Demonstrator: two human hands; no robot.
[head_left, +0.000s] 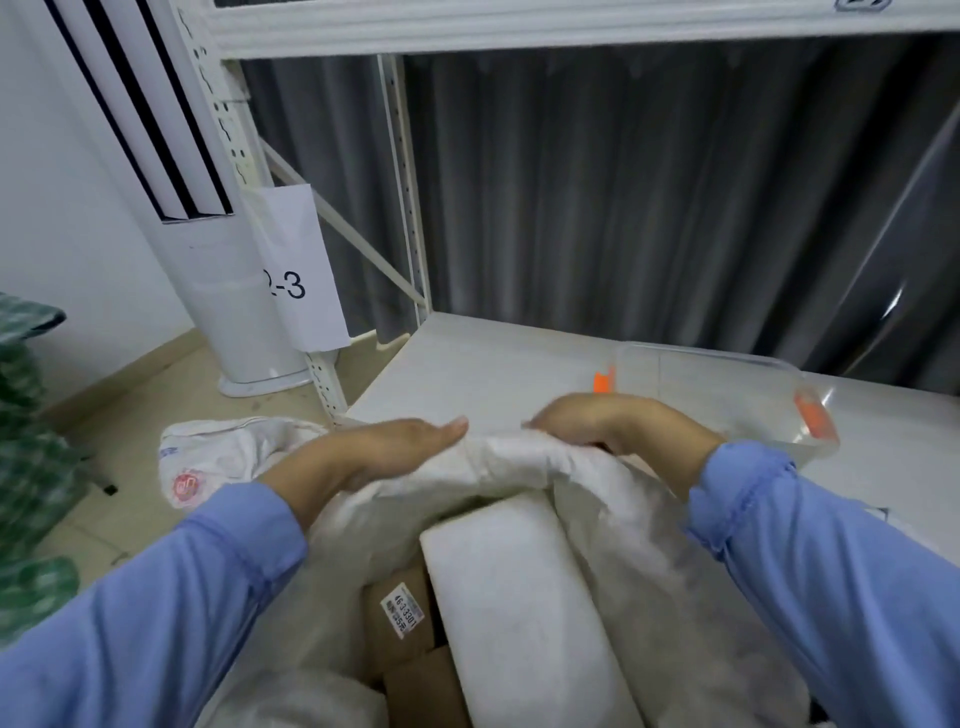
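Head view, clock positions taken from the frame's centre. At 9 o'clock, blurred green-patterned bundles (23, 441) are stacked at the edge. At 10 o'clock stands a white tower air conditioner with black slits (208, 270), and just beside it a white paper sheet marked "2-3" (304, 270) hangs on the white metal rack upright (402, 182). At 8 o'clock a crumpled white bag with a red logo (218, 457) lies on the floor.

The left hand (384, 449), near 7 o'clock, rests on the rim of the large white woven sack (519, 460). Its thumb is straight; its fingers are hidden under the fabric, so their hold cannot be told.

The sack fills 6 o'clock, its mouth against the front edge of the white shelf board (493, 358). Inside lie a brown cardboard box with a printed label (400, 610) and, touching it, a white foam-wrapped parcel (519, 597).

The right hand (613, 421), near 5 o'clock, has its fingers curled over the rim, bunching the fabric. Behind it, at 4 o'clock, a clear plastic bin with orange clasps (727, 395) sits on the shelf. A grey pleated curtain (623, 182) spans 12 to 3 o'clock.
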